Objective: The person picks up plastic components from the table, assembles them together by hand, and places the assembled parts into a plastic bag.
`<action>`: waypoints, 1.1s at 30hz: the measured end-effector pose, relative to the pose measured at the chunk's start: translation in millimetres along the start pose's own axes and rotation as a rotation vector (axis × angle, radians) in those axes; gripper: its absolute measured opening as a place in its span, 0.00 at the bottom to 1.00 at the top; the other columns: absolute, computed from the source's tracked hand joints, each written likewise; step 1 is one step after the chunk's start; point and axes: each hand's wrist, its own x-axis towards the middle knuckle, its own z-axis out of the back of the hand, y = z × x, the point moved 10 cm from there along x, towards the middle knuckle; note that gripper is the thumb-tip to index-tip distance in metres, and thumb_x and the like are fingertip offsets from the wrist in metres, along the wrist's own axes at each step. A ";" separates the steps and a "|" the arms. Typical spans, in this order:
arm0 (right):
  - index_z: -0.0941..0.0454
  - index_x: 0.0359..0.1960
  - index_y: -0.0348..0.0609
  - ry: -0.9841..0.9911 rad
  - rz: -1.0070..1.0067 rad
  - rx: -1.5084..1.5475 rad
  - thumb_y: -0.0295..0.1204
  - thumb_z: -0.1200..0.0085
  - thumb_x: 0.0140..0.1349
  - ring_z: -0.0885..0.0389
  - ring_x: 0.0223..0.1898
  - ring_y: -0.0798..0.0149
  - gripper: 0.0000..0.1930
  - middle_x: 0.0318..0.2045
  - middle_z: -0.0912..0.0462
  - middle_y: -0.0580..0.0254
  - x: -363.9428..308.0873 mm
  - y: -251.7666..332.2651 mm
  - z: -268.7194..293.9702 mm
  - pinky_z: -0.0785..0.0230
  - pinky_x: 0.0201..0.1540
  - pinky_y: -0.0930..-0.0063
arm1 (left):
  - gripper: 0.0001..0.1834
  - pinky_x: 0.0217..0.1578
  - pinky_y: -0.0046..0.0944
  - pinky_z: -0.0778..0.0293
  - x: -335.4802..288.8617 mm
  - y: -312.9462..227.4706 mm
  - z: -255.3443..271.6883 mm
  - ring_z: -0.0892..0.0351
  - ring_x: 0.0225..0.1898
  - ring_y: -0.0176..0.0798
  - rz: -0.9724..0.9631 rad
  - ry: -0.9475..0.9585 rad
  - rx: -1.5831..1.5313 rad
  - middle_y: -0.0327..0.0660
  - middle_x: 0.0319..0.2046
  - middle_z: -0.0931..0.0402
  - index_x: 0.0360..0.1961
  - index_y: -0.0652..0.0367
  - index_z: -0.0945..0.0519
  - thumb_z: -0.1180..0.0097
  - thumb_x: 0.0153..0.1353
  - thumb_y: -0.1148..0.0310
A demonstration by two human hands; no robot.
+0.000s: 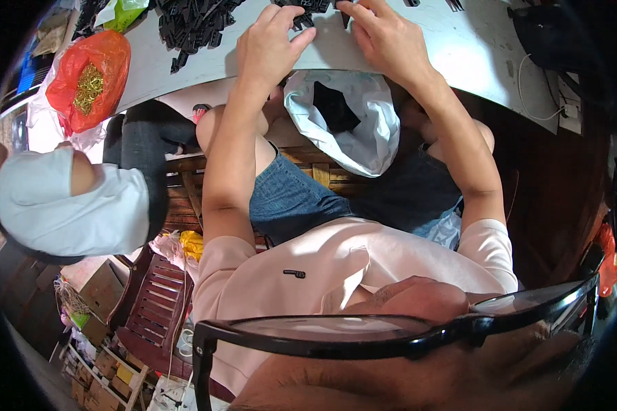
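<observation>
Black parts (197,27): on white bench (473,61)
Left hand (269,41): thumb and fingers apart, beside parts
Right hand (393,41): at one part (345,18); cannot tell whether fingers clamp it

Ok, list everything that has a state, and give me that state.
Left hand: thumb and index finger apart, by black parts
Right hand: fingers bent at the black parts, grip unclear
Heap: loose, piled on the table
White bag: open, black inside
Red bag: open, holding gold bits
Glasses: unfolded, worn
</observation>
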 end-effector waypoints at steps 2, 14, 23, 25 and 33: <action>0.20 0.50 0.48 -0.105 0.055 0.118 0.28 0.46 0.66 0.15 0.39 0.45 0.12 0.43 0.18 0.52 6.8 9.7 15.2 0.20 0.37 0.54 | 0.21 0.38 0.41 0.20 -3.0 3.7 -2.6 0.16 0.36 0.39 0.011 0.002 0.025 0.37 0.36 0.18 0.50 0.50 0.15 0.28 0.58 0.55; 0.18 0.43 0.45 0.286 -0.126 -0.173 0.30 0.40 0.60 0.19 0.47 0.50 0.10 0.46 0.21 0.56 2.7 -2.8 -12.2 0.22 0.45 0.56 | 0.18 0.35 0.44 0.20 -6.0 -14.4 -2.5 0.15 0.35 0.44 0.004 -0.060 0.071 0.38 0.36 0.19 0.44 0.51 0.14 0.28 0.56 0.55; 0.16 0.39 0.42 0.262 -0.237 -0.192 0.34 0.37 0.58 0.21 0.48 0.50 0.11 0.42 0.19 0.54 1.5 -12.5 -4.0 0.24 0.49 0.58 | 0.18 0.40 0.47 0.19 -2.4 -3.6 -5.9 0.15 0.38 0.48 0.013 -0.038 0.008 0.40 0.43 0.21 0.48 0.50 0.15 0.30 0.58 0.58; 0.16 0.38 0.41 0.245 -0.242 -0.183 0.35 0.37 0.59 0.20 0.46 0.48 0.11 0.40 0.19 0.53 -0.1 -15.6 -4.7 0.23 0.48 0.56 | 0.18 0.40 0.47 0.19 -0.7 -4.9 -4.8 0.15 0.38 0.48 0.013 -0.033 -0.002 0.40 0.43 0.21 0.49 0.50 0.15 0.31 0.58 0.58; 0.17 0.36 0.39 0.188 -0.368 -0.112 0.36 0.41 0.64 0.16 0.35 0.41 0.12 0.32 0.16 0.48 -2.8 -31.0 -0.6 0.23 0.38 0.53 | 0.06 0.38 0.53 0.22 13.7 -41.1 6.3 0.19 0.38 0.60 0.046 0.103 -0.078 0.50 0.38 0.24 0.40 0.57 0.19 0.40 0.62 0.71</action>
